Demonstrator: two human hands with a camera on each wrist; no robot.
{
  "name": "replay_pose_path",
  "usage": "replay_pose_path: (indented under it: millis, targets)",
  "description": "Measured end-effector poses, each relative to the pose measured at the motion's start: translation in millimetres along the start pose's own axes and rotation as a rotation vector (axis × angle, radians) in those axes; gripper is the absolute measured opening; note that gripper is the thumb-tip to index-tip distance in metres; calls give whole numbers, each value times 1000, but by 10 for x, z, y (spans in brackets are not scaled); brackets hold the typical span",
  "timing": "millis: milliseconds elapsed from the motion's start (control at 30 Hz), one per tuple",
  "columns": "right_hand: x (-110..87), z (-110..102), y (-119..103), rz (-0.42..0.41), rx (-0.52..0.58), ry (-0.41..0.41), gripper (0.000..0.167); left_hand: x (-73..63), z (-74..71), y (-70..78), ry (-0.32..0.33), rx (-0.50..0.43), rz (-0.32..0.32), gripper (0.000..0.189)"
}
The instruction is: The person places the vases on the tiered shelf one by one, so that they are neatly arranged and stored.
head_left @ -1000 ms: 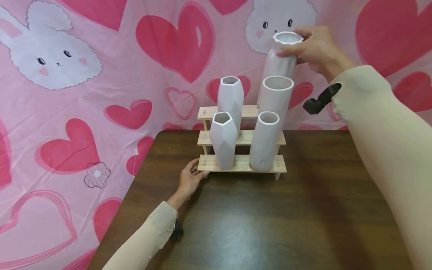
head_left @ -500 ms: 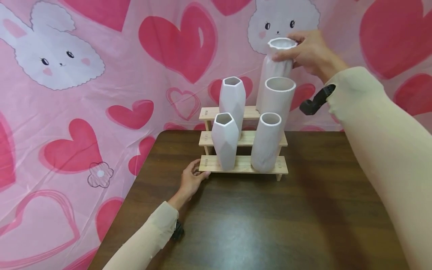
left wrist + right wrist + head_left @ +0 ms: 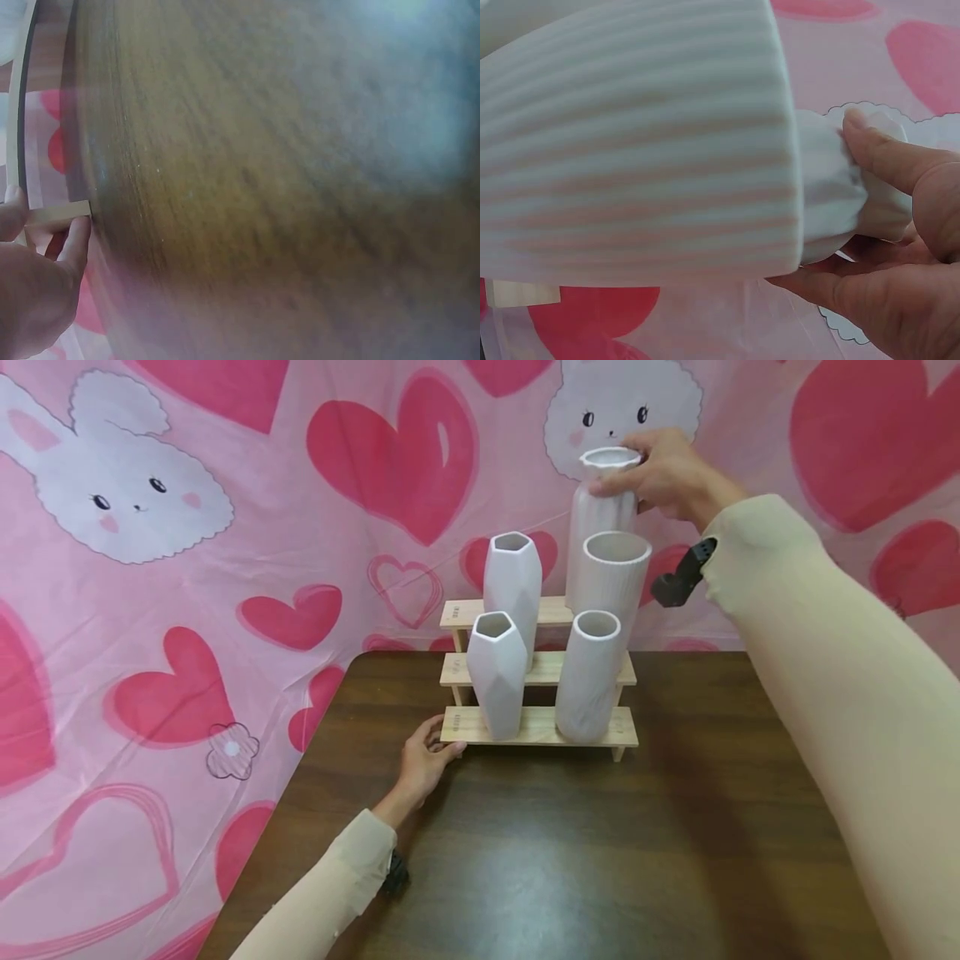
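My right hand (image 3: 667,472) grips a tall white vase (image 3: 592,522) by its neck, just under the scalloped rim. That vase stands upright at the right end of the top shelf; its base is hidden behind a ribbed white vase (image 3: 618,577) on the middle shelf. In the right wrist view the ribbed vase (image 3: 645,150) covers much of the held vase (image 3: 825,172). With thumb and fingers my left hand (image 3: 422,762) holds the left end of the three-tier wooden rack (image 3: 540,727), at its lowest shelf. The left wrist view has the fingers against the rack's leg (image 3: 64,214).
On the rack's left side stand two faceted white vases, one lower (image 3: 498,677) and one behind (image 3: 513,577). A smooth cylindrical vase (image 3: 587,681) is at front right. The rack sits on a dark wooden table (image 3: 540,843) before a pink heart-patterned cloth (image 3: 285,510).
My right hand has moved left and slightly down in the head view, carrying the scalloped vase toward the top shelf's right part. The left hand keeps its hold on the rack.
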State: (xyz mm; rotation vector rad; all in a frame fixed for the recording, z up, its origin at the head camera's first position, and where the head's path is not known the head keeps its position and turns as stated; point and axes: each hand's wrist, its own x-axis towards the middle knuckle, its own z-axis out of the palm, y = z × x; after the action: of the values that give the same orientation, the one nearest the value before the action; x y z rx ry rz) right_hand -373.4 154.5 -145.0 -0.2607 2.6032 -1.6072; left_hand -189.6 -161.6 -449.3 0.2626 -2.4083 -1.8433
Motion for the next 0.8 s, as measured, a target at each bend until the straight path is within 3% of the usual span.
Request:
replay_pose_path:
  millis: [67,167,333,600,800]
  targets:
    - [-6,-15,14,-3,1,1,70,-51,0,99,-9,9,0,60]
    - [-16,-41,29,-9,1,6,66,-47,5,129,-22,12,-6,61]
    - [-29,-65,59,-22,9,11,61,94,33,-99,-17,-3,15,63]
    - [-59,-35,157,-70,6,32,59,114,44,-131,-15,-13,16,61]
    - [-273,-81,323,-135,5,57,70,115,24,-171,-7,-28,0,61]
